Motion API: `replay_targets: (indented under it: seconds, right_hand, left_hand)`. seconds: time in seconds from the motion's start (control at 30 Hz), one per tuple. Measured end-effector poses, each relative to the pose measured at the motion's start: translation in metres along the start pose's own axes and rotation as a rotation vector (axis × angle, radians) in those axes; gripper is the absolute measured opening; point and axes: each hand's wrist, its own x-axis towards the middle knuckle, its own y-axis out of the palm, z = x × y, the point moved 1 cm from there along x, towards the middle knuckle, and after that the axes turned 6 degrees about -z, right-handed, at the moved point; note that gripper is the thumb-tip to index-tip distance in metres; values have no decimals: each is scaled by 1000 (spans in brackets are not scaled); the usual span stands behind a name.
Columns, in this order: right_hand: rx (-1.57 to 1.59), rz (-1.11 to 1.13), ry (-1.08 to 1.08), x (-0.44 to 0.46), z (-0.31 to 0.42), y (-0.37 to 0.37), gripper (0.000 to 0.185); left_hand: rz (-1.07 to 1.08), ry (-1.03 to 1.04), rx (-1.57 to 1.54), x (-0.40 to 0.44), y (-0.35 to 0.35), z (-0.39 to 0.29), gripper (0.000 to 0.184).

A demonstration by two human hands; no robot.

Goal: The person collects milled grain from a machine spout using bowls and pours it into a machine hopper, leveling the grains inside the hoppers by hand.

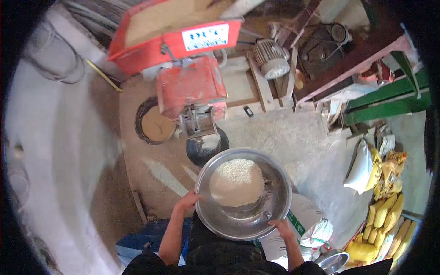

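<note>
Since the grain (237, 183) lies off-centre, left hand (189, 200) and right hand (283, 228), fingers clamped on rim, should hold the bowl (277, 195) level.

White sack (359, 168) beside yellow bags (376, 170) on floor (314, 149)

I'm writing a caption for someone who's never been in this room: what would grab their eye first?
Probably the wide metal basin of pale grain, held in both hands at the centre. Next, the red machine beyond it, topped by a big red hopper. Then the bright yellow sacks piled at the lower right.
</note>
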Motion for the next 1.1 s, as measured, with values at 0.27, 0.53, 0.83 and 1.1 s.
replay_targets:
  seconds: [0.27, 0.53, 0.83, 1.1]
  right_hand:
    - [-137, 122, -217, -72, 76, 17, 33]
    - [-418, 346, -407, -149, 115, 123, 28]
    - [-339, 1135, -529, -305, 90, 277, 48]
    - [-514, 1799, -541, -393, 35, 316, 67]
  left_hand:
    - [-370, 198, -218, -145, -15, 49, 44]
    - [-1094, 669, -176, -350, -44, 101, 44]
    - [-1814, 468, -349, -590, -32, 227, 53]
    - [-2388, 362, -327, -776, -16, 378, 56]
